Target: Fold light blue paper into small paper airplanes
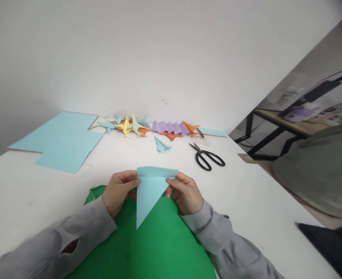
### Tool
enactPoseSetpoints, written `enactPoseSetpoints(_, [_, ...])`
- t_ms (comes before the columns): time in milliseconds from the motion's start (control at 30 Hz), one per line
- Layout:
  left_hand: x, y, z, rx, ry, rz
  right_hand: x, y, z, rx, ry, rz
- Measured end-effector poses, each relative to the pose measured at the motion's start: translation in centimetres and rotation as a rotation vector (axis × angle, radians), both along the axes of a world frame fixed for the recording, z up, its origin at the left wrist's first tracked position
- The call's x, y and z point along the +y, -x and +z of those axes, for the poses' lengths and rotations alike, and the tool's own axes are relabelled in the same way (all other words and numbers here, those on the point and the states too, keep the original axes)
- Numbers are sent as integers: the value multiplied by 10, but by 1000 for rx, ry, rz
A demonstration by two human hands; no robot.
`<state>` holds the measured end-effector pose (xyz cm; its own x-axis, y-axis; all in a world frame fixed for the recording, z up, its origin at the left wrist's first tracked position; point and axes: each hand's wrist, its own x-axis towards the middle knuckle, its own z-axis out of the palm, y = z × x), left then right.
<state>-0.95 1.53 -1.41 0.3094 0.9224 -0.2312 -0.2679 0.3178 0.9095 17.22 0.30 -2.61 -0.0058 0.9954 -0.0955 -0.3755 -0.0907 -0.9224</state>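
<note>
A light blue paper [150, 190], folded to a triangle with a band along its top edge, is held up between my hands, its long point hanging down. My left hand [120, 190] pinches the upper left edge, thumb in front. At the upper right corner, my right hand [186, 192] grips the paper, also with the thumb in front. Green cloth [147, 248] lies below and behind the paper. Beyond my hands, a small folded blue paper plane [161, 145] rests on the white table [124, 153].
Black-handled scissors [207, 156] lie right of centre. Blue sheets [66, 141] are at the left. Folded colourful paper figures [130, 126] and a pleated purple paper [170, 128] line the wall. At the right edge, a person's clothed body [319, 166] sits beside the table.
</note>
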Motion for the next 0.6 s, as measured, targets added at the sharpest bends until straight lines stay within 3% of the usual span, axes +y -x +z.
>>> enactPoseSetpoints(167, [1, 0, 0, 43, -52, -1, 0, 0, -2, -6, 4, -17])
enactPoseSetpoints(400, [0, 2, 0, 39, -108, -127, -1, 1, -1, -50, -31, -20])
enactPoseSetpoints(600, [0, 0, -1, 60, -89, -83, -1, -1, -5, -114, -77, 33])
